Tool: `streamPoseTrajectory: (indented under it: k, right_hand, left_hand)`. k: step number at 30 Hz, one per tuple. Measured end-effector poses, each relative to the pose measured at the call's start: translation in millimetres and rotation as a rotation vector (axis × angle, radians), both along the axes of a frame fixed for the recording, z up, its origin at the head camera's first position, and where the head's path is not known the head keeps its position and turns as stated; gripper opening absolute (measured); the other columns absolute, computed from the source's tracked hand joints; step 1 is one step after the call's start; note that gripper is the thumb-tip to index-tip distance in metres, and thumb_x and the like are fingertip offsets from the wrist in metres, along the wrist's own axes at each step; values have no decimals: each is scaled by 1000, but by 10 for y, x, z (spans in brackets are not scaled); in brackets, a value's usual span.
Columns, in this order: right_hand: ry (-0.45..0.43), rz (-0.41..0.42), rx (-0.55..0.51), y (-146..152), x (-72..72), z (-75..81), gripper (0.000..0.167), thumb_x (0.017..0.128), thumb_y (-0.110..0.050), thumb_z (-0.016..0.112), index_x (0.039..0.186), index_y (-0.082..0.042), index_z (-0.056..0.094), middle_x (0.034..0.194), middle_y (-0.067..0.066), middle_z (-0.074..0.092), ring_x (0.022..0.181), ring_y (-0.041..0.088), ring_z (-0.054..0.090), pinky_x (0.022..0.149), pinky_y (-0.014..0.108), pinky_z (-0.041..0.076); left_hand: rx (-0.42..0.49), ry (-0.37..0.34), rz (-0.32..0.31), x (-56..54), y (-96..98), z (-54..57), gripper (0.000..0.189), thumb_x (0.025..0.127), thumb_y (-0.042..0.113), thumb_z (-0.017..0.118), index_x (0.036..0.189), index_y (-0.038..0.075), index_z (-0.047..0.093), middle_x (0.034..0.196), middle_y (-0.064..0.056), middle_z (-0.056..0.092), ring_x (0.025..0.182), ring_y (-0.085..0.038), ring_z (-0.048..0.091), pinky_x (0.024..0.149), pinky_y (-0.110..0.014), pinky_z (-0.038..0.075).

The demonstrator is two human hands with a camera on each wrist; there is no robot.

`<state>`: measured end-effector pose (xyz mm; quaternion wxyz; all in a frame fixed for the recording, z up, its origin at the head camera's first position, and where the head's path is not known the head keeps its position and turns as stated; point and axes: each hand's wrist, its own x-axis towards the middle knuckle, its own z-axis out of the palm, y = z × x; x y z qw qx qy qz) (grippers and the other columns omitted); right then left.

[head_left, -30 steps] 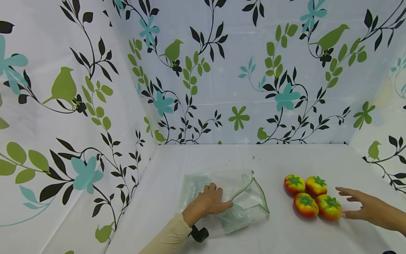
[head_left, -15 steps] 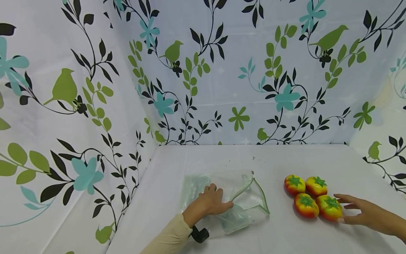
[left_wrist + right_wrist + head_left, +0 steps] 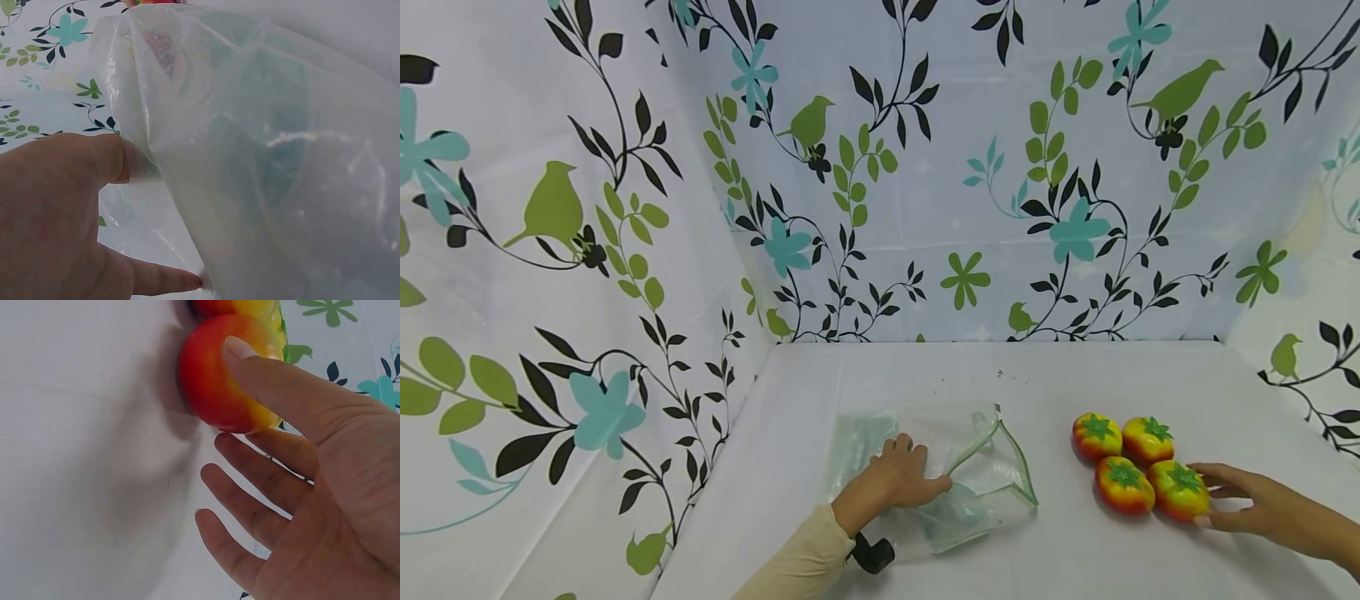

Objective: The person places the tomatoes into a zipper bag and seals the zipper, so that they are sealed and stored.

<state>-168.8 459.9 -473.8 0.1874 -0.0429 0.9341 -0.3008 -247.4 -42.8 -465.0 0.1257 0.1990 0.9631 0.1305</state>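
My left hand [image 3: 897, 477] lies with spread fingers on a clear plastic zipper bag [image 3: 940, 527] with a green strip along its mouth. The left wrist view shows the crinkled bag film [image 3: 250, 144] rising at the thumb and a finger. Over at the right, four red-and-yellow toy tomatoes with green leafy tops sit bunched together. The nearest right one, a toy tomato [image 3: 1180, 493], is between the thumb and fingers of my right hand [image 3: 1255, 504]. In the right wrist view, my thumb lies across this tomato [image 3: 203, 381] and the index finger reaches behind; the other fingers are loosely bent.
Beside the held one stand the other toy tomatoes, a front-left tomato [image 3: 1123, 492], a back-left tomato [image 3: 1093, 440] and a back-right tomato [image 3: 1142, 446]. All rest on a white table [image 3: 760, 500]. A patterned curtain [image 3: 925, 208] encloses the back and sides.
My right hand has moved left to the nearest right tomato and closed its thumb and fingers in on it. The left hand and bag stay as they were.
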Motion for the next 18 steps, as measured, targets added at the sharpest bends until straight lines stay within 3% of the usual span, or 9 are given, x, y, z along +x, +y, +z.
streamPoseTrajectory:
  k: [18]
  right_hand:
    - [16, -12, 15, -3, 9, -21, 79, 100, -38, 73, 144, 20, 41, 133, 39, 60, 116, 48, 63, 85, 65, 55]
  left_hand:
    - [-9, -10, 4, 8, 3, 30, 75, 96, 63, 58, 143, 5, 60, 150, -18, 47, 136, -39, 45, 105, -65, 44]
